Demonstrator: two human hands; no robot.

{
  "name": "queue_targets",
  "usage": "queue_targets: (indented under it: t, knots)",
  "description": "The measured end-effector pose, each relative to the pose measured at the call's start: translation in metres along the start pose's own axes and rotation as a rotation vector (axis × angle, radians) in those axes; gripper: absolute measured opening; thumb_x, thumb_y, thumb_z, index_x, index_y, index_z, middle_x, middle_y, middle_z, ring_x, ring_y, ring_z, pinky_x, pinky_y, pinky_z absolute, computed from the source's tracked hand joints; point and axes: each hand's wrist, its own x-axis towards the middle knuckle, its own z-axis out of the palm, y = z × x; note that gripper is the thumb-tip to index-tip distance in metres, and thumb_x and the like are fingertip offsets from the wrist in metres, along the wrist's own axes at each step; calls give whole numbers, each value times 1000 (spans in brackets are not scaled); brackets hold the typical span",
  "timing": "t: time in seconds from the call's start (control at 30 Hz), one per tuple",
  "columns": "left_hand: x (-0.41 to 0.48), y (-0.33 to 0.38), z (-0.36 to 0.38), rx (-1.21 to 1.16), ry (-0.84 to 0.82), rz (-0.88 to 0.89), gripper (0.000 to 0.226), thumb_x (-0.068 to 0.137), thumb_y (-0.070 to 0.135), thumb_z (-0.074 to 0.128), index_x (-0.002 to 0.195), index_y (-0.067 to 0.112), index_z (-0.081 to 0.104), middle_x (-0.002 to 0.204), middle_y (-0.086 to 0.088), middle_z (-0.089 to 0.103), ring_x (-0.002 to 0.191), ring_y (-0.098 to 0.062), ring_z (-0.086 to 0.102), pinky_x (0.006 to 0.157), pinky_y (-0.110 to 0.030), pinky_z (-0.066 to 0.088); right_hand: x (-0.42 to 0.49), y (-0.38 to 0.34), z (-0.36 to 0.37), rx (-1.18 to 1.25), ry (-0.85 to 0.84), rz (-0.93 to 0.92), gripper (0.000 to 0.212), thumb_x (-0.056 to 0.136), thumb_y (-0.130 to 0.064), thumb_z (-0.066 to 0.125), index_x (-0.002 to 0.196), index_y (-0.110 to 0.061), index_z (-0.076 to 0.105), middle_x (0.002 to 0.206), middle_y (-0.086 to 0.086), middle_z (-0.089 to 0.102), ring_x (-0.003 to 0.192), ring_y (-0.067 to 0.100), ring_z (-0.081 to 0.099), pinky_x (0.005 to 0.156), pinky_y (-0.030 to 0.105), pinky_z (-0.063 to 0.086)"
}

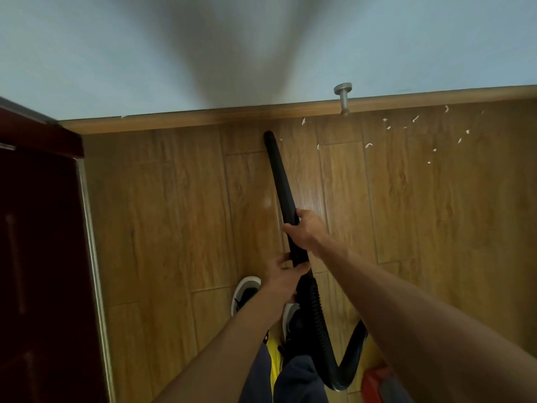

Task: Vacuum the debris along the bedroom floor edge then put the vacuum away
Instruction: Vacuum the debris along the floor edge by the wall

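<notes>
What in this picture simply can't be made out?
Head view:
- vacuum body: cut off by the bottom edge, only a red corner shows.
- white debris: too small to identify.
- one shoe: mostly hidden behind the left hand and hose.
- dark door: cut off by the left edge.

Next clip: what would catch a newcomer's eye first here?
The black vacuum wand, gripped by the right hand and left hand, runs up the centre with its tip near the baseboard. Scattered white debris scraps dot the wood floor to its right, below a metal door stop.
</notes>
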Motion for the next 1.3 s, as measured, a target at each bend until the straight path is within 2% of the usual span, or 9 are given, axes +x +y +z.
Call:
queue_targets:
  t: [0.1,0.3,0.4,0.57,0.7,0.9,1.0,1.17,1.3]
  knots:
    - [0,2,5,24,-23,3,31,79,16,78,105,24,65,97,-12,74,89,-28,72,80,-52,59,3,1,-5,-13,9,13,35,91,-22,60,123,-7,58,100,14,68,90,27,68,82,41,59]
    - [-11,-9,9,58,-82,-15,29,79,15,78,94,34,64,96,-10,74,89,-27,72,77,-52,60,-7,18,-9,-14,17,69,33,90,-25,60,118,-8,58,96,11,67,86,26,67,75,38,59]
    - [-17,-14,17,104,-138,-21,29,80,14,77,93,35,62,93,-8,74,88,-26,72,76,-44,61,-15,36,-15,13,23,132,32,90,-26,61,118,-10,58,97,12,68,87,28,68,79,43,59]
    - [-19,-14,36,152,-225,-30,29,84,10,73,100,27,58,82,-2,70,70,-13,67,59,-23,54,-18,60,-31,104,70,219,30,93,-23,59,118,-7,57,98,18,67,89,33,68,80,51,58]
    - [-17,-7,42,171,-227,-19,39,85,13,73,119,24,57,86,1,70,72,-9,65,57,-22,50,-12,63,-39,127,87,218,29,93,-22,59,116,-5,59,99,20,68,90,34,68,81,52,58]
    - [-8,3,31,93,-129,-4,27,82,11,76,99,27,62,97,-7,72,92,-26,70,85,-48,58,6,32,-30,-12,56,98,32,91,-27,61,118,-10,58,96,11,66,89,27,66,73,37,57]
    - [-3,10,27,62,-113,27,29,81,9,76,103,24,64,99,-9,72,94,-28,70,87,-47,57,14,24,-27,-32,55,61,33,90,-28,62,118,-11,58,90,6,62,82,24,63,66,32,51]
    - [1,16,39,114,-128,71,27,83,8,73,87,30,58,82,0,68,72,-16,67,60,-29,55,19,33,-40,-27,69,88,35,92,-31,60,119,-9,57,93,7,61,81,23,60,60,29,44]
    - [-3,18,61,145,-136,54,25,84,8,73,90,28,59,79,2,69,70,-14,67,54,-25,53,20,51,-58,34,76,114,32,91,-28,61,115,-6,58,88,9,60,77,25,61,56,28,45]
